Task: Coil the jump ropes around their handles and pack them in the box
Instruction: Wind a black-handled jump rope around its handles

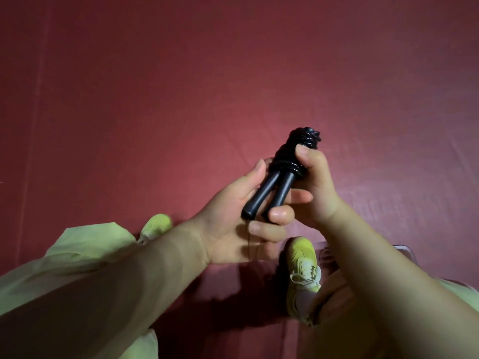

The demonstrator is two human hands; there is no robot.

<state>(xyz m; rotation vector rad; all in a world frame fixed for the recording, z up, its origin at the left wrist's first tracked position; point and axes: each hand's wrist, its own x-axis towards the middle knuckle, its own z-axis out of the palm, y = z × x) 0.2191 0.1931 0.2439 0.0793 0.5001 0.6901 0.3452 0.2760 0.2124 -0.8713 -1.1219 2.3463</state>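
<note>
1. Both forearms fill the bottom of the view, and of the two, the right forearm sits closest to the camera, crossing over a yellow-green shoe [303, 265] on the red floor [181, 86].

2. Held up between the hands is the black jump rope [290, 167]: two handles [269, 195] lying side by side, their butt ends pointing down-left toward the left palm, and the cord wound in a thick coil [298, 154] around their upper halves.

3. Its long axis runs diagonally, from lower left near the left wrist to upper right, where the coil ends in a lumpy knot of cord past the right thumb.

4. The left hand [241, 216] cradles the bare handle ends; its fingers curl in from below around the handles, with one fingertip pressed against the nearer handle and the thumb up along the far side beside the coil.

5. The right hand [313, 182] clamps the coil itself, thumb laid over the wraps near the top and fingers curled round behind, so the turns are pinned.

6. No loose tail of cord shows, so I judge the winding is done or nearly so, and tucking the end or packing comes next.

7. A clear, rounded edge [404, 252] peeks out behind the right forearm, low and right of the bundle; it may be the box, though too little shows to be sure. If so, the bundle must travel down and to the right, which makes the right hand the nearer carrier.
</note>
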